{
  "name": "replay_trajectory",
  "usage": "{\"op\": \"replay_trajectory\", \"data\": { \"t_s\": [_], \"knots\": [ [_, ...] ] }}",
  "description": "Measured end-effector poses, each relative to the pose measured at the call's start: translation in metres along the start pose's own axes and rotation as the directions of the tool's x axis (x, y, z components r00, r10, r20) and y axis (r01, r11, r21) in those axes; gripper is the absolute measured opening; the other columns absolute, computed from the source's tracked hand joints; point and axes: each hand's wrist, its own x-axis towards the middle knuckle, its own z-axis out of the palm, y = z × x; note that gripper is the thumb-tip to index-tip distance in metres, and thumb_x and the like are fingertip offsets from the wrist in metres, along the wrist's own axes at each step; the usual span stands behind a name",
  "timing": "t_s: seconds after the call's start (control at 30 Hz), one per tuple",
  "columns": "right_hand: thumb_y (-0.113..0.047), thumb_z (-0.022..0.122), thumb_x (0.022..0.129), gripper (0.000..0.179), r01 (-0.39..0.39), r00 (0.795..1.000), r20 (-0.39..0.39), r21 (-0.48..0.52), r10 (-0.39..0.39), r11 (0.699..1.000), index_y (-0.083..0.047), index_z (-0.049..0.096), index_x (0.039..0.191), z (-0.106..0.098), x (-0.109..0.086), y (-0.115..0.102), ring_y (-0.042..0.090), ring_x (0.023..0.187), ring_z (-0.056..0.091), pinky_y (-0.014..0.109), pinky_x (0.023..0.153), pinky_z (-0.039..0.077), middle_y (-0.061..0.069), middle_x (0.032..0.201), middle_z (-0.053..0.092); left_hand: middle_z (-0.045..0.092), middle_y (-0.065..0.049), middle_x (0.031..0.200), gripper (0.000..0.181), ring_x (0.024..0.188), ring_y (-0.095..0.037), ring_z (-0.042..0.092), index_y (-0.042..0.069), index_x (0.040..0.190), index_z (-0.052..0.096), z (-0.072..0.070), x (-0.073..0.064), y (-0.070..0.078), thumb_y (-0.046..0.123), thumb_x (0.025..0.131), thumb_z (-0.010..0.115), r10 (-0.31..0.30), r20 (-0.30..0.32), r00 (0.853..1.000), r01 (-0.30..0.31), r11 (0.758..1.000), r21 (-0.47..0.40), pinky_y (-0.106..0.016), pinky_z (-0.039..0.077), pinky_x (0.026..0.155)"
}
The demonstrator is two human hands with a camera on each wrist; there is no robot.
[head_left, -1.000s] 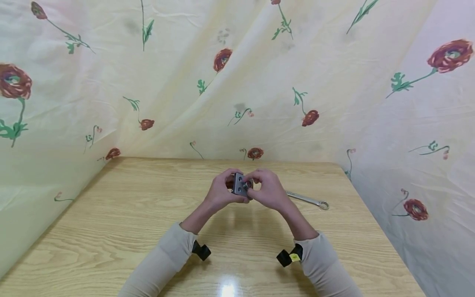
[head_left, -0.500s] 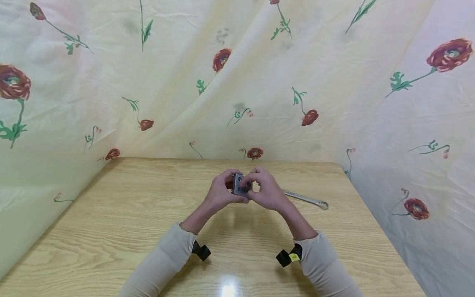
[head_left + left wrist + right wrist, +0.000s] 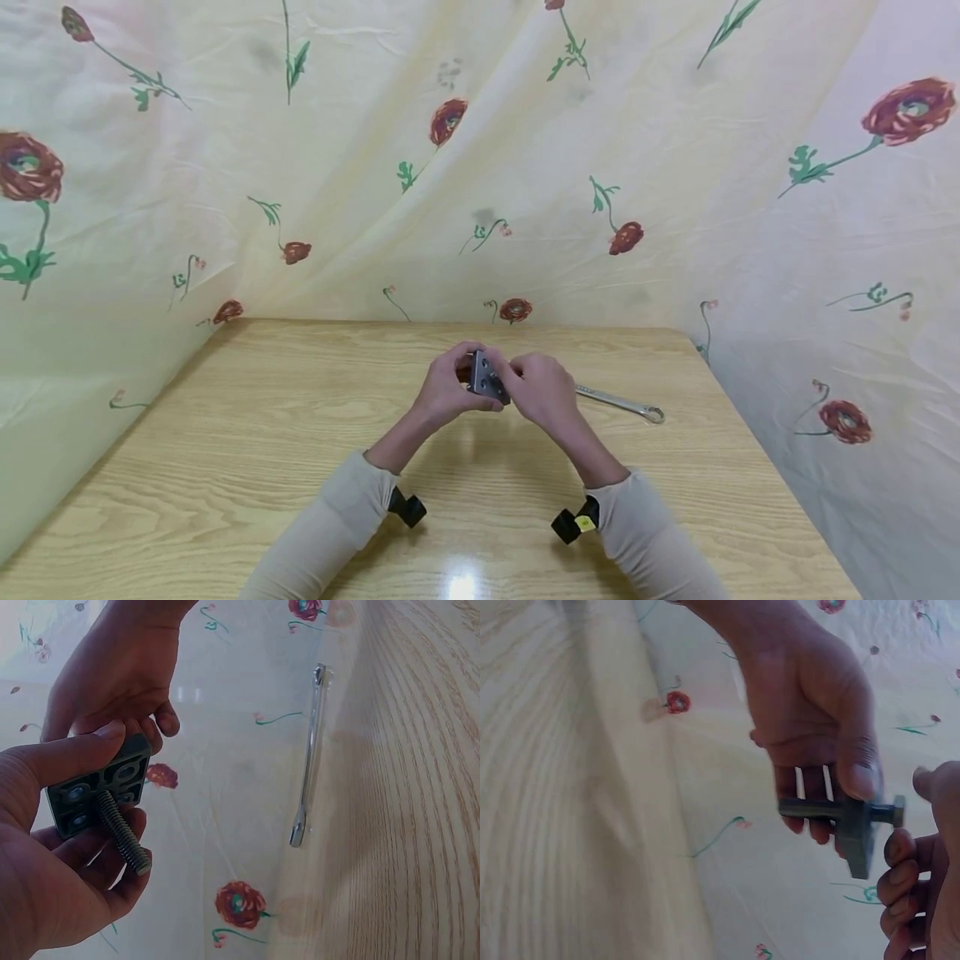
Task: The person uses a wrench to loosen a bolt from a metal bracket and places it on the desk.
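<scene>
On the table (image 3: 300, 425), a wrench (image 3: 618, 402) lies in the right half, nearer the far edge, its ring end towards the right edge; from the head, the right hand hides its other end. A flowered cloth (image 3: 360, 133) hangs behind the far edge and along both sides. The sleeves (image 3: 330, 525) have black devices (image 3: 407, 506) at the wrists, near the front edge.

The plate (image 3: 486, 387) is held up over the table, about midway between its left and right edges. Its flat face, with holes, turns towards the right edge and partly to the front. A bolt (image 3: 124, 832) goes through it, long axis square to that face: head towards the right hand, threaded end sticking out towards the left wrist.

The left hand (image 3: 442, 390) grips the plate by its edges, thumb and fingers on opposite sides. The right hand (image 3: 546, 387) is just beside the bolt's head, thumb and forefinger parted; the right wrist view shows a gap, so it holds nothing there.
</scene>
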Motion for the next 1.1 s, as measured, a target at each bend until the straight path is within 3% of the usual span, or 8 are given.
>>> {"op": "replay_trajectory", "data": {
  "t_s": [0.2, 0.33, 0.5, 0.73, 0.93, 1.1],
  "knots": [
    [-0.048, 0.051, 0.101, 0.055, 0.065, 0.998, -0.002, -0.012, -0.065, 0.998, -0.016, 0.057, 0.057, 0.003, 0.000, -0.001, 0.014, 0.048, 0.044, 0.027, 0.048, 0.033, -0.002, 0.053, 0.050, 0.075, -0.015, 0.109, 0.065, 0.088, -0.016, 0.066, 0.011, 0.125, 0.061, 0.000, 0.001, 0.000, 0.007, 0.067, 0.091, 0.009, 0.008, 1.000, -0.009, 1.000, -0.004, -0.029, 0.053, 0.081],
    [-0.041, 0.057, 0.100, 0.047, 0.112, 0.993, 0.043, -0.002, -0.112, 0.994, -0.015, 0.056, 0.061, -0.003, 0.003, 0.000, 0.014, 0.051, 0.042, 0.026, 0.051, 0.032, -0.001, 0.058, 0.048, 0.074, -0.017, 0.110, 0.067, 0.088, -0.016, 0.064, 0.011, 0.126, 0.060, 0.000, 0.001, 0.001, 0.008, 0.067, 0.091, -0.003, 0.011, 1.000, 0.003, 1.000, -0.006, -0.028, 0.053, 0.082],
    [-0.036, 0.064, 0.096, 0.033, 0.151, 0.985, 0.086, 0.006, -0.151, 0.989, -0.013, 0.065, 0.073, -0.012, 0.003, -0.001, 0.016, 0.063, 0.047, 0.028, 0.059, 0.036, 0.001, 0.067, 0.056, 0.074, -0.017, 0.111, 0.068, 0.089, -0.015, 0.063, 0.011, 0.127, 0.060, 0.000, 0.001, 0.002, 0.008, 0.067, 0.092, -0.023, 0.011, 1.000, 0.023, 1.000, -0.011, -0.028, 0.052, 0.082],
    [-0.027, 0.074, 0.086, 0.017, 0.233, 0.972, 0.031, 0.007, -0.233, 0.972, -0.010, 0.074, 0.088, -0.017, 0.001, -0.001, 0.018, 0.075, 0.048, 0.030, 0.067, 0.035, 0.005, 0.076, 0.062, 0.074, -0.018, 0.112, 0.069, 0.089, -0.016, 0.064, 0.011, 0.128, 0.059, 0.000, 0.000, 0.003, 0.007, 0.067, 0.092, -0.018, 0.009, 1.000, 0.018, 1.000, -0.009, -0.030, 0.053, 0.084],
    [-0.014, 0.074, 0.079, 0.017, 0.290, 0.957, -0.032, 0.051, -0.289, 0.956, -0.009, 0.078, 0.095, -0.018, 0.000, 0.000, 0.015, 0.074, 0.046, 0.028, 0.066, 0.034, 0.003, 0.074, 0.059, 0.073, -0.017, 0.114, 0.069, 0.091, -0.018, 0.064, 0.011, 0.128, 0.059, -0.001, 0.000, 0.003, 0.008, 0.067, 0.091, -0.008, 0.014, 1.000, 0.008, 1.000, -0.013, -0.032, 0.052, 0.085],
    [-0.004, 0.071, 0.075, 0.021, 0.298, 0.955, -0.025, 0.104, -0.297, 0.949, -0.008, 0.078, 0.095, -0.018, 0.001, 0.000, 0.015, 0.077, 0.047, 0.029, 0.069, 0.036, 0.004, 0.077, 0.060, 0.074, -0.018, 0.113, 0.068, 0.089, -0.017, 0.064, 0.010, 0.127, 0.060, 0.000, 0.001, 0.002, 0.007, 0.067, 0.091, 0.008, 0.012, 1.000, -0.008, 1.000, -0.011, -0.031, 0.052, 0.084]
  ]
}}
